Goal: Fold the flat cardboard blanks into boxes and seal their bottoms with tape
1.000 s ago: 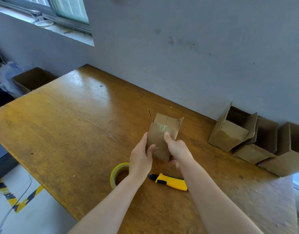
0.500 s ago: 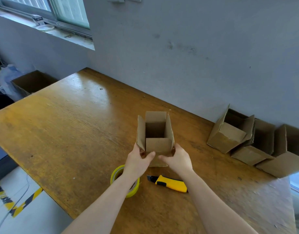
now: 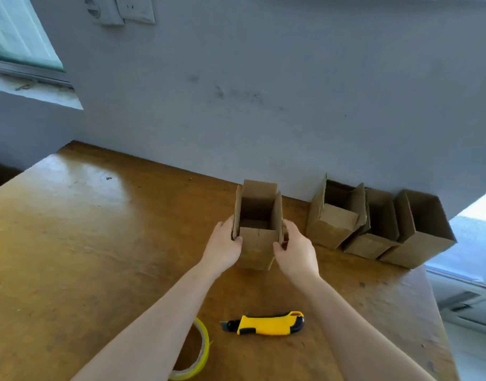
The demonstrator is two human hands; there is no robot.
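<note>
An open-topped cardboard box (image 3: 257, 244) is held upright between both hands over the middle of the wooden worktop (image 3: 85, 243), its top flaps standing up; whether its base rests on the wood cannot be told. The left hand (image 3: 222, 247) grips the box's left side and the right hand (image 3: 298, 250) its right side. Each thumb is pressed on the near face, and the fingers (image 3: 290, 225) curl round the side panels, their tips hidden behind the flaps. Just right of it, three finished boxes (image 3: 373, 237) lie tipped in a row against the grey wall (image 3: 291, 105). Nearer the person, a yellow utility knife (image 3: 266, 324) lies flat beside a roll of yellow tape (image 3: 203, 350), which the left forearm partly covers.
</note>
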